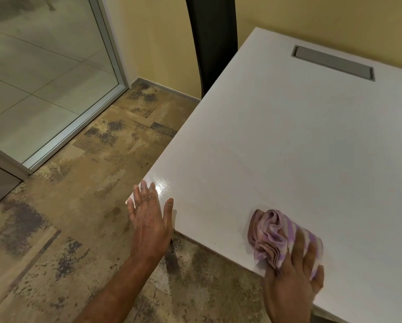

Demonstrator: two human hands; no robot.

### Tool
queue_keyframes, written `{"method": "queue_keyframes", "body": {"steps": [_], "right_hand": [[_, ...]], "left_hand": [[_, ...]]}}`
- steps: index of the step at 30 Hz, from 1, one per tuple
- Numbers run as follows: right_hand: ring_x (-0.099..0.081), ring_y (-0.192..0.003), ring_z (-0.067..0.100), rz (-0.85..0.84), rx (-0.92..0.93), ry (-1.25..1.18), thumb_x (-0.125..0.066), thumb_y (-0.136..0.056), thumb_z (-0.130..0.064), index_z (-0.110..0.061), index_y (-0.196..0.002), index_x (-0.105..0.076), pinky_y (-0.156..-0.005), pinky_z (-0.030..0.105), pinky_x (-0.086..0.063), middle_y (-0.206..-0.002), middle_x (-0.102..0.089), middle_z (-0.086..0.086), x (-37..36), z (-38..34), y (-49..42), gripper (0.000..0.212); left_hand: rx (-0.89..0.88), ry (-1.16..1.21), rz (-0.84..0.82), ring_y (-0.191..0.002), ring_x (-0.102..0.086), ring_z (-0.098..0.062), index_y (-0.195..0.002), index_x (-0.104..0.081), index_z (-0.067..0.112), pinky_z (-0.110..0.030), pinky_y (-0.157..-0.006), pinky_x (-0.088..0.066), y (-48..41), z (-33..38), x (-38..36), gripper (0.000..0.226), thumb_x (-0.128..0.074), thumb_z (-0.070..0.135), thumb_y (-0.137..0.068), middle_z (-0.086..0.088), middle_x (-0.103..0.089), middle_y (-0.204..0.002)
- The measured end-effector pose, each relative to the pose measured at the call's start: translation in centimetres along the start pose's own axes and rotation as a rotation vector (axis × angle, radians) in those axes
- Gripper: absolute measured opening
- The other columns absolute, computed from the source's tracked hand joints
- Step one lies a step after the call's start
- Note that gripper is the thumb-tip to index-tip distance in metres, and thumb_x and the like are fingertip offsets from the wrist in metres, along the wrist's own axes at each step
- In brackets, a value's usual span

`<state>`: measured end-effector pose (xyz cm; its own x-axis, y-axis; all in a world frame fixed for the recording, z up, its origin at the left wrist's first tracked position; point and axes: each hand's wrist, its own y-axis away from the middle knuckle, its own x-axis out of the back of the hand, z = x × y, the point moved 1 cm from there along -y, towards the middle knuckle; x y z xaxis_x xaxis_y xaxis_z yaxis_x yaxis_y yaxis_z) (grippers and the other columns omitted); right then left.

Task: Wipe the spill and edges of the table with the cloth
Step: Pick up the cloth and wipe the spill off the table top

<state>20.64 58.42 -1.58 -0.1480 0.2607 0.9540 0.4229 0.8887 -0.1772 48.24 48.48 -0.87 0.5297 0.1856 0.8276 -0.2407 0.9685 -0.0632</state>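
Note:
A white table fills the right half of the view, its near corner at lower centre. A crumpled purple-and-white striped cloth lies on the tabletop close to the near edge. My right hand presses down on the cloth's near part, fingers spread over it. My left hand is flat and open at the table's near left corner, fingers apart, the thumb lying on the tabletop. A wet, glossy patch shines on the surface just beyond my left fingertips.
A grey cable-slot cover is set into the tabletop at the far right. A dark chair back stands at the table's far left edge against a yellow wall. A glass partition with a metal frame is on the left, over mottled brown floor.

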Motion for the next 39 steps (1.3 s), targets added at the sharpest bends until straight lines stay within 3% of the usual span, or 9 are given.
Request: {"method": "queue_keyframes", "body": {"steps": [3, 7, 11, 16, 20, 25, 28, 33, 39], "right_hand": [[-0.027, -0.152, 0.044, -0.073, -0.087, 0.004, -0.045, -0.082, -0.046, -0.021, -0.147, -0.057, -0.109, 0.074, -0.027, -0.165, -0.036, 0.018, 0.0, -1.1, -1.3, 0.070], [-0.024, -0.147, 0.052, -0.092, -0.062, 0.075, -0.051, -0.085, -0.043, -0.024, -0.148, -0.056, -0.104, 0.076, -0.027, -0.156, -0.036, 0.027, -0.5, -1.9, -3.6, 0.066], [-0.027, -0.144, 0.053, -0.084, -0.019, 0.158, -0.070, -0.088, -0.036, -0.025, -0.149, -0.053, -0.112, 0.073, -0.023, -0.151, -0.038, 0.028, -1.3, -2.3, -5.7, 0.065], [-0.012, -0.154, 0.051, -0.146, -0.056, 0.138, -0.059, -0.095, -0.046, -0.033, -0.163, -0.027, -0.117, 0.076, -0.012, -0.169, -0.019, 0.023, -2.3, -4.7, -7.1, 0.076], [-0.007, -0.157, 0.050, -0.165, -0.038, 0.109, -0.052, -0.099, -0.053, -0.038, -0.162, -0.010, -0.117, 0.076, -0.004, -0.172, -0.015, 0.020, -2.6, -8.1, -7.8, 0.077], [-0.025, -0.149, 0.057, -0.148, 0.047, 0.053, -0.071, -0.090, -0.054, -0.030, -0.159, -0.038, -0.113, 0.079, -0.011, -0.163, -0.035, 0.026, -4.2, -13.4, -7.8, 0.081], [-0.020, -0.152, 0.054, -0.191, 0.106, 0.028, -0.066, -0.091, -0.059, -0.032, -0.161, -0.032, -0.115, 0.077, -0.008, -0.167, -0.029, 0.023, -4.7, -17.4, -7.5, 0.082], [0.004, -0.157, 0.048, -0.290, 0.231, 0.008, -0.042, -0.098, -0.069, -0.039, -0.164, -0.005, -0.121, 0.073, 0.000, -0.173, -0.002, 0.018, -5.1, -23.3, -6.4, 0.082], [0.000, -0.158, 0.047, -0.334, 0.457, -0.042, -0.036, -0.100, -0.070, -0.038, -0.165, -0.010, -0.121, 0.072, 0.003, -0.173, -0.009, 0.018, -4.8, -27.8, -2.5, 0.077]], "left_hand": [[0.003, 0.012, 0.005, -0.158, 0.009, -0.015, -0.161, -0.016, 0.014, -0.044, -0.128, 0.002, 0.0, -0.2, 0.1, 0.069, -0.021, 0.052, -0.104, -0.005, -0.005, -0.171], [-0.034, -0.012, -0.001, -0.158, 0.008, -0.016, -0.161, -0.017, 0.013, -0.042, -0.129, 0.002, 0.1, -0.8, 0.2, 0.066, -0.022, 0.048, -0.105, -0.006, -0.006, -0.171], [-0.042, -0.042, -0.015, -0.158, 0.010, -0.016, -0.161, -0.015, 0.013, -0.042, -0.128, 0.003, 0.2, -1.6, 0.2, 0.067, -0.020, 0.049, -0.105, -0.006, -0.005, -0.171], [-0.048, -0.030, -0.019, -0.157, 0.013, -0.013, -0.162, -0.014, 0.014, -0.038, -0.128, 0.007, 0.1, -1.8, 0.3, 0.067, -0.019, 0.051, -0.106, -0.004, -0.003, -0.171], [-0.041, -0.011, -0.012, -0.157, 0.013, -0.012, -0.162, -0.013, 0.015, -0.038, -0.128, 0.006, 0.0, -1.9, 0.5, 0.065, -0.019, 0.049, -0.106, -0.003, -0.003, -0.171], [-0.037, 0.075, 0.029, -0.156, 0.012, -0.007, -0.161, -0.018, 0.017, -0.036, -0.128, 0.003, 0.1, -1.9, 1.6, 0.060, -0.022, 0.044, -0.107, 0.000, -0.005, -0.171], [-0.028, 0.115, 0.048, -0.156, 0.011, -0.005, -0.160, -0.021, 0.016, -0.038, -0.129, 0.002, 0.1, -2.2, 2.5, 0.059, -0.023, 0.042, -0.108, 0.000, -0.007, -0.171], [-0.034, 0.134, 0.076, -0.157, 0.009, -0.005, -0.160, -0.024, 0.017, -0.044, -0.129, -0.004, 0.0, -3.4, 3.8, 0.058, -0.025, 0.042, -0.108, 0.001, -0.010, -0.170], [-0.060, 0.136, 0.120, -0.158, 0.003, -0.010, -0.158, -0.025, 0.020, -0.044, -0.129, -0.007, -0.2, -4.8, 5.1, 0.054, -0.027, 0.038, -0.108, -0.004, -0.016, -0.170]]}}
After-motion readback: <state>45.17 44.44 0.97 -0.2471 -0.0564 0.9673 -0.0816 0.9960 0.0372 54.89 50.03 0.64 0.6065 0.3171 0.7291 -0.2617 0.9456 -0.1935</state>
